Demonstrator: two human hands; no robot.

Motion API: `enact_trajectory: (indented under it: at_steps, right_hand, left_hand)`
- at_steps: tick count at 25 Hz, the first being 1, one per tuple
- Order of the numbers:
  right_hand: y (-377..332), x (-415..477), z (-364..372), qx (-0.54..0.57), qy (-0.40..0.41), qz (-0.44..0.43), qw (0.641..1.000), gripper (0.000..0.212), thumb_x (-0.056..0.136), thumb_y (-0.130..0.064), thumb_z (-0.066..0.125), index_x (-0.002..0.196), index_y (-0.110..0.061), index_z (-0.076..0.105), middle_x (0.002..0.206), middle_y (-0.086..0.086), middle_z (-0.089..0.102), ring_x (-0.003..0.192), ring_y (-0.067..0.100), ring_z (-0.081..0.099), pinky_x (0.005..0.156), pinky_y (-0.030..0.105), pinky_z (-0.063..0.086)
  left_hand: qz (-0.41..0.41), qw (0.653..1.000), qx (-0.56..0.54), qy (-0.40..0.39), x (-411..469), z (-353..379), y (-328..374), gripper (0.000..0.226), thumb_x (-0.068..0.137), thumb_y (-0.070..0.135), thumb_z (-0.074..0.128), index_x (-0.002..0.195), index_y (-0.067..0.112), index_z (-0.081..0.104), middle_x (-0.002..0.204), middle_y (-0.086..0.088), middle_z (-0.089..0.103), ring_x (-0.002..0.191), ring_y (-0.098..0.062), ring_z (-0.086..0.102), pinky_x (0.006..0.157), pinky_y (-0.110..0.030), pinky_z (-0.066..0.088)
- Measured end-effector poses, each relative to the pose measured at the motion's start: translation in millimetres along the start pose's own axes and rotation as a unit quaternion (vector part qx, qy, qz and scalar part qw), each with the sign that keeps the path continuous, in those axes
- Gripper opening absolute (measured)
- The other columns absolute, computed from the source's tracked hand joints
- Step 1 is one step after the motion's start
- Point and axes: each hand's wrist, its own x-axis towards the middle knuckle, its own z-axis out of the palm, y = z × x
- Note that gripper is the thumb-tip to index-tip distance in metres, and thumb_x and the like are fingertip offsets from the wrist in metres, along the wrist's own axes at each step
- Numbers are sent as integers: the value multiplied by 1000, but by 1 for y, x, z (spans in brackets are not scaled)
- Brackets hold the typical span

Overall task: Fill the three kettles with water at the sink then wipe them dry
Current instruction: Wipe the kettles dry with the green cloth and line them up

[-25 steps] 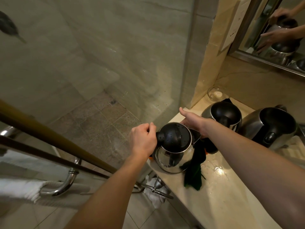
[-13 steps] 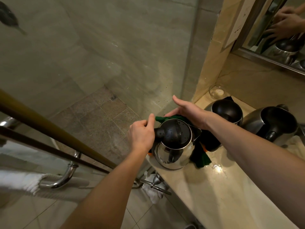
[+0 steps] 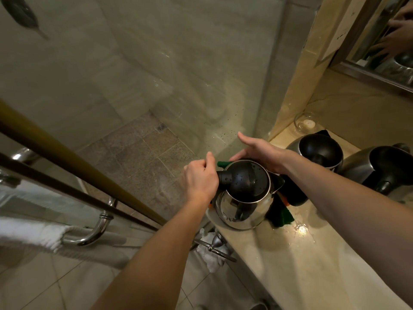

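Well left of the grip, towel on a rail. Fisted round the handle of the kettle with the left hand; upright at the counter edge, lid down. Pressing cloth to its far side with the flat-fingered right hand, thumb raised. Just right of that, second kettle, then third kettle.

Bathroom: glass shower screen, towel rail, mirror, marble counter.
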Motion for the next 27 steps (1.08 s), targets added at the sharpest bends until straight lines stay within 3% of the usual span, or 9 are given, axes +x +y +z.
enact_trajectory:
  at_steps: [5,11,16,22,27]
  right_hand:
    - [-27,-9,15,-60,-45,-29,997,87,90,-73,30,112,1,69,110,24,69,97,32,67,91,36,54]
    - [-16,16,15,-50,-64,44,996,94,85,-77,31,121,4,63,112,28,65,94,33,65,98,46,48]
    - [-6,11,8,-74,-60,75,993,92,83,-81,28,124,-4,59,117,20,68,110,33,66,101,46,46]
    - [-6,-20,6,-82,4,2,997,86,85,-80,25,123,-12,64,121,11,67,113,22,64,109,42,39]
    - [-10,-55,27,-88,87,-74,990,79,82,-81,31,115,-22,72,123,5,66,111,16,63,107,35,41]
  left_hand:
    - [-10,1000,7,6,0,0,-1,58,103,39,41,49,18,45,52,1,46,50,-11,42,49,-29,24]
    - [-6,1000,8,14,4,3,-7,60,102,43,39,48,17,44,53,-1,48,53,-18,48,51,-31,29]
    - [6,1000,17,11,5,5,-7,59,103,41,37,49,17,44,53,-1,47,52,-18,47,55,-31,31]
    - [13,1000,20,15,5,7,-7,56,103,39,35,52,17,46,60,-4,51,63,-23,53,59,-32,35]
    - [7,999,43,20,1,3,-2,56,104,38,35,56,13,49,63,-4,51,62,-20,49,53,-32,29]
